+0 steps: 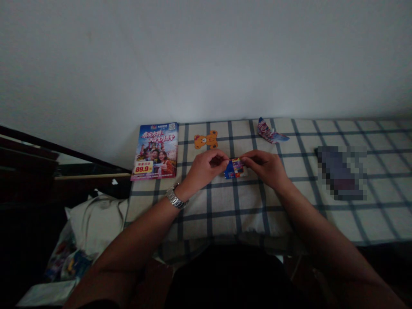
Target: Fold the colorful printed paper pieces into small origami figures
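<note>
A small folded piece of colourful paper (234, 168), blue with red and yellow print, lies on the checked tablecloth (225, 201) between my hands. My left hand (206, 168), with a metal watch at the wrist, pinches its left edge with closed fingers. My right hand (265, 168) pinches its upper right edge, fingers pressed together. Both hands rest on the cloth.
A colourful flyer (156, 150) marked 89.9 lies at the table's left end. An orange bear sticker (206, 140) and a folded paper shape (268, 131) lie near the wall. A blurred dark object (343, 171) sits at the right. A pillow and bags (93, 223) lie lower left.
</note>
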Demonstrator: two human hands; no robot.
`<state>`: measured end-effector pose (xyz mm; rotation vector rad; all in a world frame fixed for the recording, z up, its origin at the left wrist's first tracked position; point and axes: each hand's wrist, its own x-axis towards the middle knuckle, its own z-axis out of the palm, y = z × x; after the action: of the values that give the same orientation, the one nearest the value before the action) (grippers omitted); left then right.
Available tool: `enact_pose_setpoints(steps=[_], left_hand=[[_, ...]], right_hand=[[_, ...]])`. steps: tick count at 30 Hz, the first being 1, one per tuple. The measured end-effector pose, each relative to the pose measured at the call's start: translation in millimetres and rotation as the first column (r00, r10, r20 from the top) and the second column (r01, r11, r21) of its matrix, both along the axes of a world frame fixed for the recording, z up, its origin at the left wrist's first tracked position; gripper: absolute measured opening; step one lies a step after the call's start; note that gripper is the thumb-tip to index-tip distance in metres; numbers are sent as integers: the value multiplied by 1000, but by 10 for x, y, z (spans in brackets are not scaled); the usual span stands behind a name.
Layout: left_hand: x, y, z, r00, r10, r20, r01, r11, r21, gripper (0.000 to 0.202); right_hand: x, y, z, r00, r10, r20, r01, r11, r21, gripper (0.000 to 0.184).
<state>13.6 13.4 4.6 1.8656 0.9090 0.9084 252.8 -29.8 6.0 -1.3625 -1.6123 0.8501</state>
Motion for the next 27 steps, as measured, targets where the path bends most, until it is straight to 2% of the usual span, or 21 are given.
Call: enact_pose_setpoints(steps=[3, 11, 21, 27], left_hand=[[6, -10, -9, 999, -9, 34, 9, 1000, -15, 13], [13, -7, -58, 995, 38, 97, -35, 999, -33, 21], [44, -30, -83, 997, 2, 78, 1, 999, -36, 15], [28, -2, -92, 995, -90, 54, 94, 992, -84, 19]], right_hand=[[7, 3, 1, 1000, -3, 6, 3, 1000, 16, 29], [-27, 33, -44, 980, 14, -198, -28, 997, -72, 32], [-5, 17, -52, 997, 26, -67, -31, 998, -64, 30], [13, 1, -11, 997, 82, 14, -81, 996, -29, 27]])
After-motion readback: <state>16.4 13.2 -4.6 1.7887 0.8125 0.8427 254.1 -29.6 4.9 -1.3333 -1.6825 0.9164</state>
